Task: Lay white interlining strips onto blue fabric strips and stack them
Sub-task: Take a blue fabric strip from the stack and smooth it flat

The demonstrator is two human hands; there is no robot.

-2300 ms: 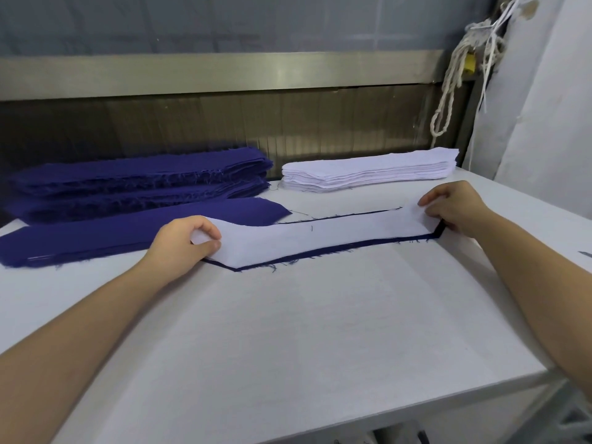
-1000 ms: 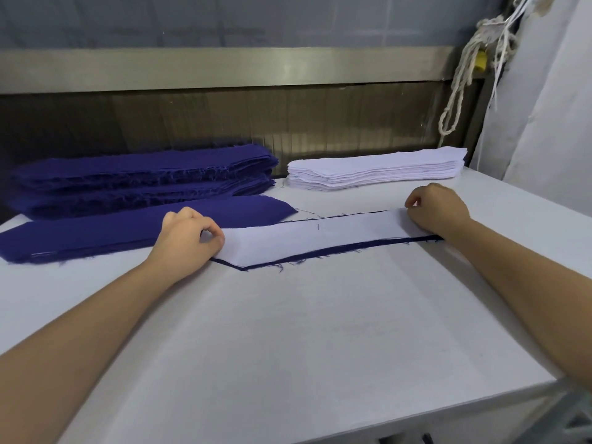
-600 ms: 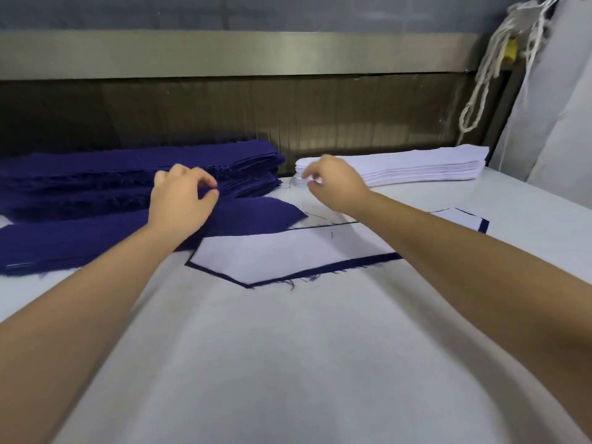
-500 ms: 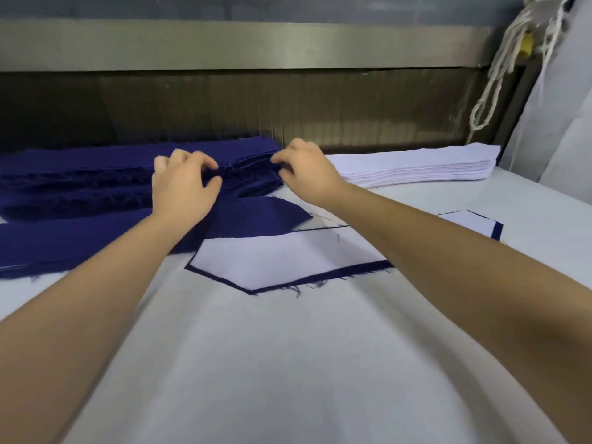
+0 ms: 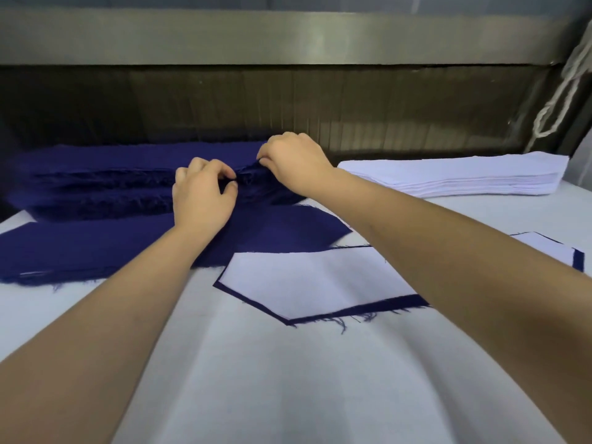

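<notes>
Separation of one ply was the crux: the left hand (image 5: 205,197) and right hand (image 5: 294,168), just beside each other, each pinched the top edge of the blue fabric strip stack (image 5: 105,174) at eleven o'clock on the table (image 5: 288,389); fingertips should free a single strip before lifting. The stack's long axis ran nine to three, its right end under the hands. The finished interlined strip (image 5: 314,277) lay at the centre, the white interlining stack (image 5: 464,177) at two o'clock.
</notes>
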